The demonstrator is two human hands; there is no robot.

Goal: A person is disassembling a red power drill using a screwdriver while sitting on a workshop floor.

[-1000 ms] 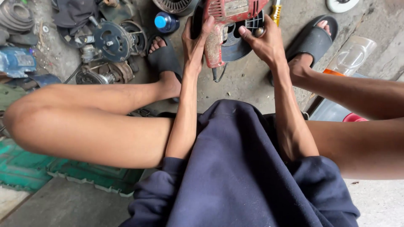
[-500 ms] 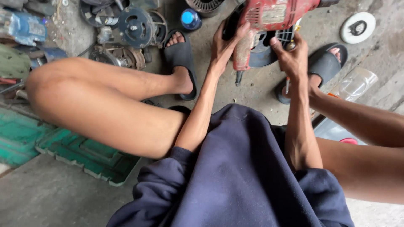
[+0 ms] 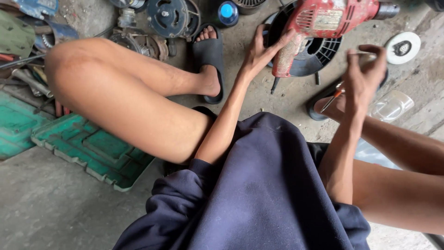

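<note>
The person sits low on a concrete floor [image 3: 55,203] with knees drawn up, both arms reaching forward over a dark blue garment [image 3: 259,194]. The left hand [image 3: 259,53] is closed on the handle of a red power drill [image 3: 323,28], thumb and fingers wrapped about the lower part of the grip, and holds the tool tilted with its metal nose toward the upper right. The drill hangs above a black round fan cover [image 3: 319,55] that lies on the floor under it. The right hand [image 3: 365,76] is apart from the drill, just to its right, fingers curled and pinched on a thin screwdriver [image 3: 330,99] with an orange part, whose shaft slants down and to the left from the palm. Near that hand, on the floor, lie a white disc with a dark centre [image 3: 403,47] and a clear plastic container [image 3: 391,105]. The left foot wears a black slide sandal [image 3: 209,55], flat on the floor just left of the left forearm; a 2nd black sandal [image 3: 319,104] shows partly behind the right wrist. Beyond the left knee sit a dark blue round motor housing [image 3: 169,17], a small blue cap [image 3: 227,11] and other greasy metal parts. A green plastic tray [image 3: 88,148] lies on the floor under the left thigh.
</note>
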